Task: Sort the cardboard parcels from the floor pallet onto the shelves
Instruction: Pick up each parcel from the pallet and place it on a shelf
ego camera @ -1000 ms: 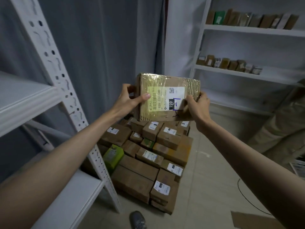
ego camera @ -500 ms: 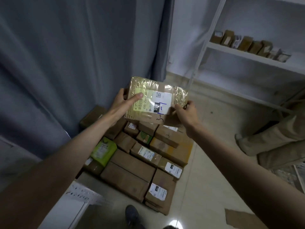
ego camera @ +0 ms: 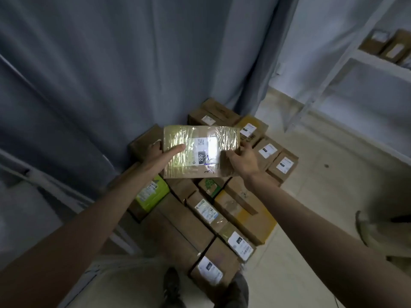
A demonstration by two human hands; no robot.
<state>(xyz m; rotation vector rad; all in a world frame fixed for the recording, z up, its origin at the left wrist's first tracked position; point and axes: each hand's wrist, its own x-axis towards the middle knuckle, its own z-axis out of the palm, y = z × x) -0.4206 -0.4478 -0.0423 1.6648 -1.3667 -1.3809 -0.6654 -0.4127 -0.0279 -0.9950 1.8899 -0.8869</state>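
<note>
Feet: two dark shoes at the bottom edge, standing on the pale floor right at the near end of the stack.
Stack on the floor: many cardboard parcels packed close together, most with white labels; the pallet under them cannot be seen.
Green box: a bright green box sits at the left side of the stack, under the left forearm.
Left hand: the left hand grips the left edge of the held parcel, thumb lying across its top face, fingers hidden behind.
Right hand: the right hand grips the lower right corner, thumb on top, fingers curled round the edge.
Held parcel: a flat parcel wrapped in shiny film, held clear above the stack, its label reading 220 turned up towards the camera.
Step in hand: my judgement is that the label is being read to settle which shelf it belongs on; the parcel is picked but not yet placed.
Next move: likely a turn and a carry to the shelving, keeping both grips firm, since the film looks slippery.
In the way: the stack itself lies just ahead of the feet, so a step round it seems needed; a beige shape at the right edge is too cut off to name.
Behind: a grey curtain hangs behind the stack.
Far right: a white shelf already carries a few small boxes, well apart from the hands.
</note>
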